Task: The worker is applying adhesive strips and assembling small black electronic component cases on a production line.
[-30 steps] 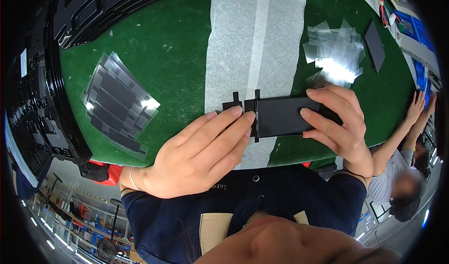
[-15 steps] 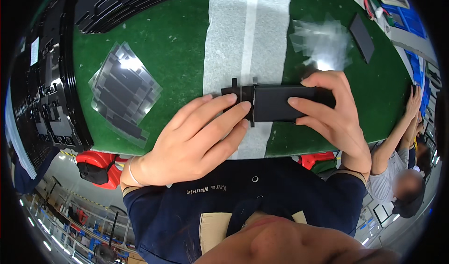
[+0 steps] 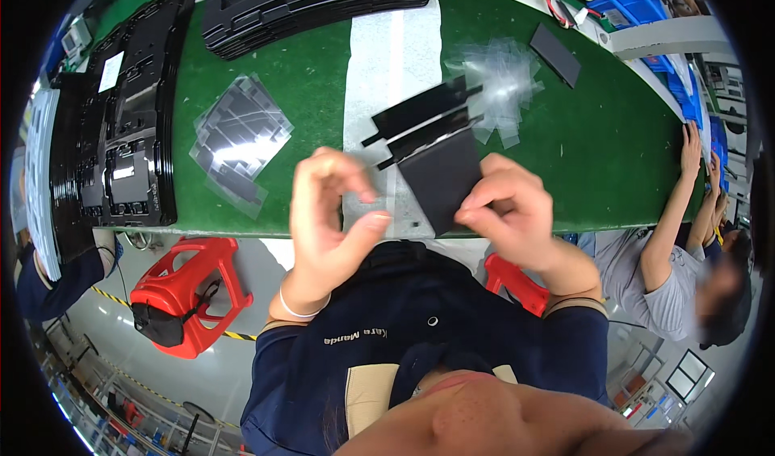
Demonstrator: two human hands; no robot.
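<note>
A flat black rectangular pack tilts over the pale strip on the green table. Its far end carries a shiny black flap with small tabs sticking out at both sides. My right hand pinches the near right corner of the pack between thumb and fingers. Left of the pack, my left hand is curved with thumb and fingers apart, holding nothing. Beyond the pack lies a loose heap of clear film pieces. Another pile of clear and dark film sheets rests to the left.
Stacked black moulded trays stand at the far edge, and more black trays line the left. A second flat black pack lies far right. A red stool is below the table. Another person's arm reaches in at right.
My left hand has come off the pack and moved left and nearer, its fingers now apart. The pack has turned and tilted, and my right hand has shifted to its near corner.
</note>
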